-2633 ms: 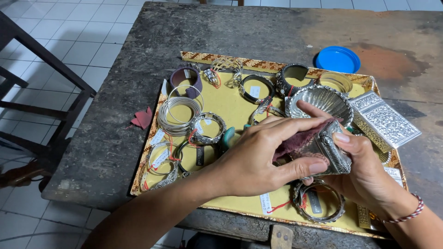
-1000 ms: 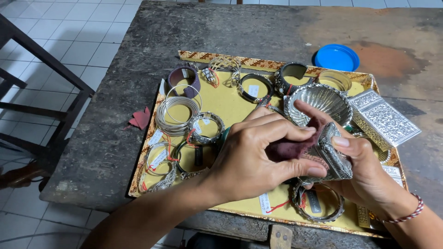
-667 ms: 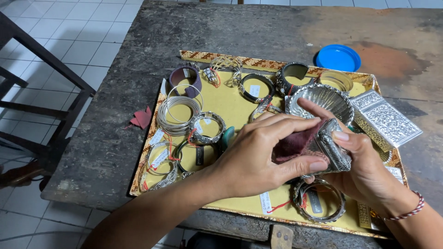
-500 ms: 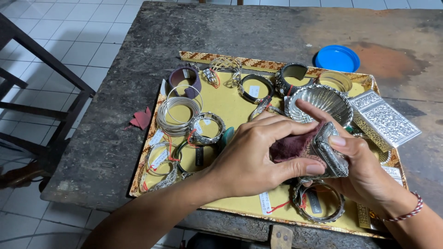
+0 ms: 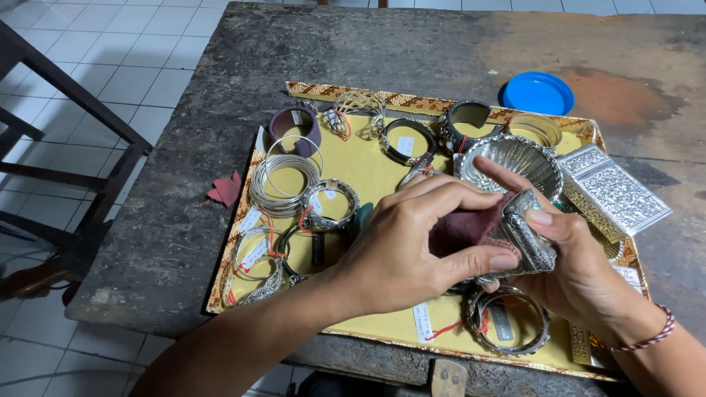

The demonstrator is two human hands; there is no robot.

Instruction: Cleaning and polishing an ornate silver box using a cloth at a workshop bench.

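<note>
Head view shows the left hand pinching a dark red cloth against a shiny silver patterned bangle gripped tight in the right hand, so rubbing looks under way, and turning it to a fresh side seems next.

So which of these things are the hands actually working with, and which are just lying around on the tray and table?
In hand:
- left hand, pressing a dark red cloth
- right hand, holding a silver embossed piece

Lying about:
- yellow tray
- silver bangles
- fluted silver dish
- embossed silver box
- blue lid
- red scrap on the table
</note>
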